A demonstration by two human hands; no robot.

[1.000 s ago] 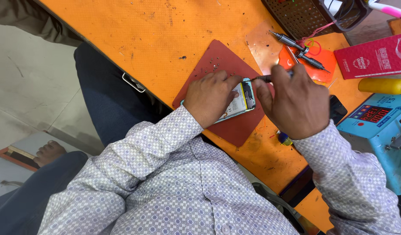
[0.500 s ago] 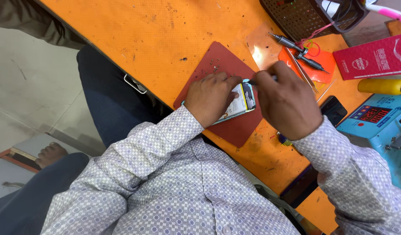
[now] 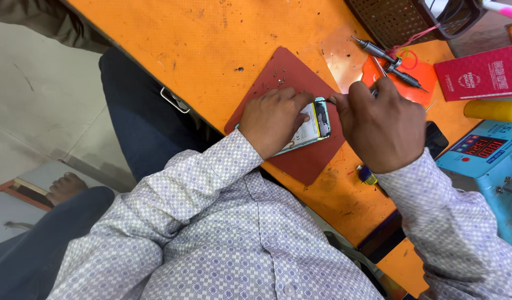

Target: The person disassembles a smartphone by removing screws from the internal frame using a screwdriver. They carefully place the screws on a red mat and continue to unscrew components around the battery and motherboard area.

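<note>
Two hands meet over an opened phone [image 3: 309, 129] near the middle of the orange bench [image 3: 156, 39]; the left hand [image 3: 272, 119] comes in from the lower left on a patterned sleeve, knuckles up, fingers curled and pressed down on the phone so that it covers most of the phone's near half; the phone lies on a dark red mat [image 3: 300, 161], tilted, its open inside facing up, only its far end with the black and blue edge showing past the fingertips; a scatter of tiny screws [image 3: 278, 82] sits on the mat just beyond the left hand; the right hand [image 3: 381, 125] comes in from the lower right, back of the hand up, fingers closed around a thin metal tool [image 3: 332, 100] whose tip touches the phone's far end; the two hands sit just beside each other, the phone's exposed end between them; further right, two dark screwdrivers [image 3: 386, 58] lie on an orange pad [image 3: 417, 78] beyond the right hand; a red box [image 3: 481, 72], a yellow handle [image 3: 492, 110] and a blue device with a red display [image 3: 484, 153] stand near the bench's right edge.
</note>
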